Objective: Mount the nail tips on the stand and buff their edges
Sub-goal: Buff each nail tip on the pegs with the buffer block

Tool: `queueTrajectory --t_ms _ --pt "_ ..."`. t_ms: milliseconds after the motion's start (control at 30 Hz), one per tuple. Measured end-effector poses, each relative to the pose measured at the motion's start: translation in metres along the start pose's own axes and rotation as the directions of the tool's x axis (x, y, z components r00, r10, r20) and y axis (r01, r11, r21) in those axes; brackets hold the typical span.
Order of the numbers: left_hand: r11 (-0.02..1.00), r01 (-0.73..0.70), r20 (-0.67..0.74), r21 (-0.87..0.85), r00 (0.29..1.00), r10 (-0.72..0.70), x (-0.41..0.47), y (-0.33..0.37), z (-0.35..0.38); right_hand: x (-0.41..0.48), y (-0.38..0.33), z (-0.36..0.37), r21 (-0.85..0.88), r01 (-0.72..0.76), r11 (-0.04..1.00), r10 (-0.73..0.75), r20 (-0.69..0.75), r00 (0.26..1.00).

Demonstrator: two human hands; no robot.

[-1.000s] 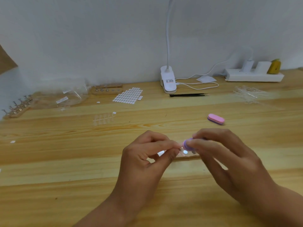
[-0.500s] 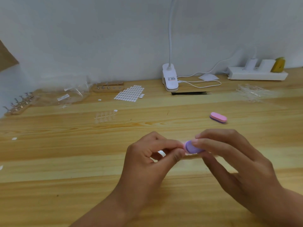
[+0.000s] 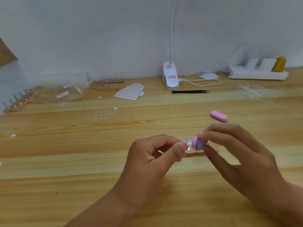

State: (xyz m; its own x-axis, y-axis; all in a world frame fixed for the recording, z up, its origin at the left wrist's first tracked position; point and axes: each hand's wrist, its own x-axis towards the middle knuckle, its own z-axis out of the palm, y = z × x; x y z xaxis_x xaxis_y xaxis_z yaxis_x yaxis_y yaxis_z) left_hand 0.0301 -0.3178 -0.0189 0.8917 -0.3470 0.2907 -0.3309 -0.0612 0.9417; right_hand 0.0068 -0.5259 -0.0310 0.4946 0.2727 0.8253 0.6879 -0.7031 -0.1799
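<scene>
My left hand (image 3: pixel 154 154) pinches a small clear nail tip (image 3: pixel 185 141) between thumb and forefinger over the wooden table (image 3: pixel 65 161). My right hand (image 3: pixel 236 153) grips a small pink and purple buffer block (image 3: pixel 198 143) and holds its end right beside that tip. Under both hands lies a low wooden stand (image 3: pixel 196 152), mostly hidden by the fingers. Whether the tip sits on the stand is not visible.
A second pink buffer (image 3: pixel 218 116) lies behind my right hand. Further back are black tweezers (image 3: pixel 191 91), a white clip lamp (image 3: pixel 170 77), a sheet of white adhesive tabs (image 3: pixel 130 91), a strip of clear nail tips (image 3: pixel 105 114), two wooden stands (image 3: pixel 108 85) (image 3: pixel 17 102) and a power strip (image 3: pixel 257 74).
My right hand has turned the buffer on end and lifted it slightly beside the tip. My left hand keeps its pinch in nearly the same place.
</scene>
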Motion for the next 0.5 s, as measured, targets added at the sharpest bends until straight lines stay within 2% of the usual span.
queueTrajectory --t_ms 133,233,333,500 --pt "0.999 -0.024 0.016 0.029 1.0 0.024 0.0 0.0 0.002 -0.001 -0.009 0.002 0.082 0.035 0.996 -0.035 -0.008 0.999" --pt "0.997 -0.062 0.001 0.045 0.998 0.062 -0.001 0.001 0.001 -0.002 -0.01 0.002 0.056 0.052 0.997 -0.054 0.032 0.998" --pt "0.999 -0.039 -0.032 0.038 0.999 0.04 0.0 0.001 -0.001 0.001 -0.005 -0.002 -0.011 0.014 1.0 -0.013 0.019 1.0" --pt "0.996 -0.076 -0.006 0.046 0.997 0.076 -0.002 0.003 0.003 0.001 -0.017 0.001 0.049 0.06 0.997 -0.059 -0.03 0.998"
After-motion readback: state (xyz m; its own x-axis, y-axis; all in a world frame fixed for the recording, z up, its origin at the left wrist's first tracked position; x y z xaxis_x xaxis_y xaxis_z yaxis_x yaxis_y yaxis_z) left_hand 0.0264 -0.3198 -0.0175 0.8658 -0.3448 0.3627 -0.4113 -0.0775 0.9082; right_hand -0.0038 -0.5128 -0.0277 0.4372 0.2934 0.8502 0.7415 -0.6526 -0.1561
